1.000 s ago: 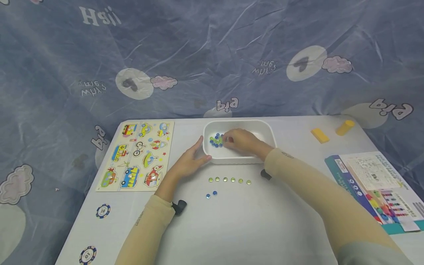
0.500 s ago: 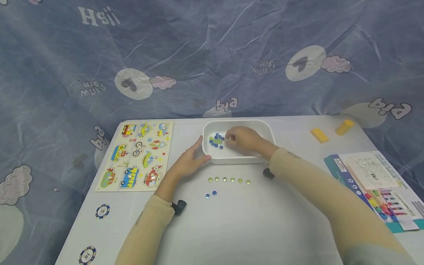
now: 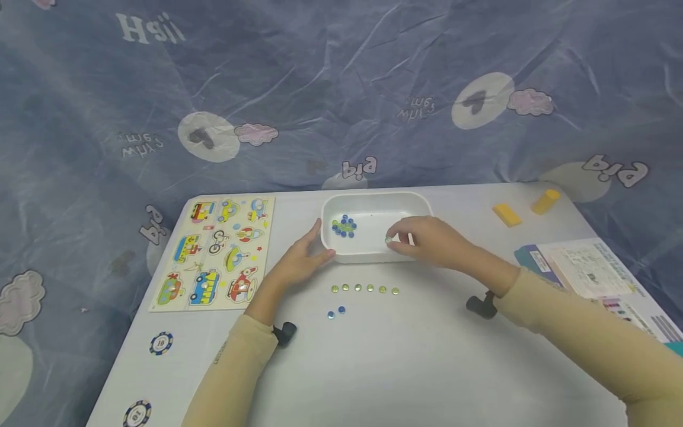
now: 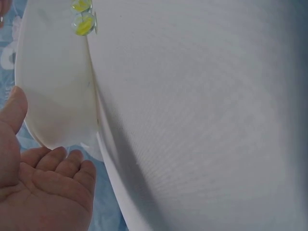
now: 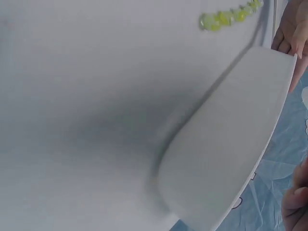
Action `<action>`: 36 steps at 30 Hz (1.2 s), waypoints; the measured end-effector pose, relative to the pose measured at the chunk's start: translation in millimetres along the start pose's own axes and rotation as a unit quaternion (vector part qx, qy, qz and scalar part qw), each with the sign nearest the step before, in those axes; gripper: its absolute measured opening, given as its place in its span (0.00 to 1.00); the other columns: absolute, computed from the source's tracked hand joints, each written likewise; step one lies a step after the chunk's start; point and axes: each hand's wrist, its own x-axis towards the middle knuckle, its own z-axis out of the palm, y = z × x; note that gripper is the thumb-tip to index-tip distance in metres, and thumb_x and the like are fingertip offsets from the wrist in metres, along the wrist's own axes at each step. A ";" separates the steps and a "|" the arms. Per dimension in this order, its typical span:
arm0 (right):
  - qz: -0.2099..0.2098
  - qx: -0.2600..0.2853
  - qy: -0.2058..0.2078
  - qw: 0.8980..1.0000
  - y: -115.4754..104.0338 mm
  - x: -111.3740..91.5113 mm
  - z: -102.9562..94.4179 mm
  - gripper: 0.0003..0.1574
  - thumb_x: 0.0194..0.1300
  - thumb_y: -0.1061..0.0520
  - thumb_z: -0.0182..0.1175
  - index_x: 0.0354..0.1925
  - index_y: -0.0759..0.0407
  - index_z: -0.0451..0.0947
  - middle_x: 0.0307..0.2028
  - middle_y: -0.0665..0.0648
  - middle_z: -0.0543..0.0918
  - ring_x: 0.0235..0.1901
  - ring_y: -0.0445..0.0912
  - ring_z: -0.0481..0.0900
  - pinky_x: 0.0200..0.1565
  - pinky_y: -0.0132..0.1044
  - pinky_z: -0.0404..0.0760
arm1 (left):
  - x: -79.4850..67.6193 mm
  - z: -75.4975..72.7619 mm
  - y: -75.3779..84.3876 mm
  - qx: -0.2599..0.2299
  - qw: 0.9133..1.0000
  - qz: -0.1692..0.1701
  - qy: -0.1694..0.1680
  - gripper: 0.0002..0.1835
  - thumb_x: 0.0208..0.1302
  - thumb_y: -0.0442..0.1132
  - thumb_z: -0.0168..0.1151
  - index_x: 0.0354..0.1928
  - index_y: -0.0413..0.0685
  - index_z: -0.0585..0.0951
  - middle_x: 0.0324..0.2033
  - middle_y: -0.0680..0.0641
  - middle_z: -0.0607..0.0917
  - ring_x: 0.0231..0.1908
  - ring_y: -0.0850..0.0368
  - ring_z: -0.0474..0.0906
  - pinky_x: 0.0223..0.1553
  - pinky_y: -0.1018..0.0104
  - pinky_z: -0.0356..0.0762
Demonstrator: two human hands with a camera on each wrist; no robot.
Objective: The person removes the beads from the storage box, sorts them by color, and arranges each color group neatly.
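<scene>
A white plastic tray [image 3: 368, 258] stands at the back of the table, with blue and yellow-green glass marbles [image 3: 344, 227] bunched in its left end. My left hand [image 3: 299, 261] rests against the tray's left end, fingers straight and thumb at the front rim; the left wrist view shows its open palm [image 4: 48, 197]. Over the tray's front right part, my right hand [image 3: 429, 240] pinches a small pale marble [image 3: 388, 239] between thumb and finger. In front of the tray lies a row of several yellow-green marbles [image 3: 358, 287], and nearer me two blue marbles [image 3: 336, 312].
On the left lies a wooden vehicle puzzle board [image 3: 213, 255], with two poker chips [image 3: 161, 343] [image 3: 137, 413] nearer me. A yellow block [image 3: 506, 214] and a yellow cylinder [image 3: 545, 202] are at the back right. A flat printed box [image 3: 587, 270] lies along the right side.
My right hand has moved from the marble bunch right and toward me, to the tray's front side, with a marble in its fingertips. The left hand stays at the tray.
</scene>
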 end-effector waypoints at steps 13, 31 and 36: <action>0.005 0.012 -0.025 1.000 20.1 -50.0 35.0 0.06 0.58 0.52 0.66 0.37 0.41 0.83 0.20 0.38 0.72 0.23 0.34 0.69 0.30 0.27 0.73 | -2.8 -2.6 1.3 -0.003 1.000 -0.006 -0.001 0.45 0.60 0.61 0.59 0.73 0.74 0.44 0.74 0.55 0.50 0.74 0.52 0.45 0.74 0.48 0.44; 0.031 -0.008 -0.071 0.997 23.5 -52.6 57.9 0.11 0.58 0.46 0.65 0.40 0.46 0.84 0.20 0.37 0.74 0.21 0.34 0.69 0.29 0.28 0.73 | -3.1 -1.5 3.1 0.001 1.000 -0.008 0.000 0.44 0.60 0.62 0.58 0.72 0.77 0.44 0.74 0.56 0.50 0.74 0.52 0.44 0.74 0.47 0.44; 0.028 -0.013 -0.067 0.997 24.2 -54.4 58.4 0.12 0.58 0.46 0.66 0.40 0.46 0.84 0.19 0.37 0.73 0.21 0.34 0.69 0.28 0.28 0.72 | -2.7 -0.3 3.0 -0.002 1.000 -0.010 -0.002 0.44 0.60 0.62 0.59 0.72 0.78 0.44 0.74 0.56 0.50 0.74 0.52 0.44 0.74 0.47 0.44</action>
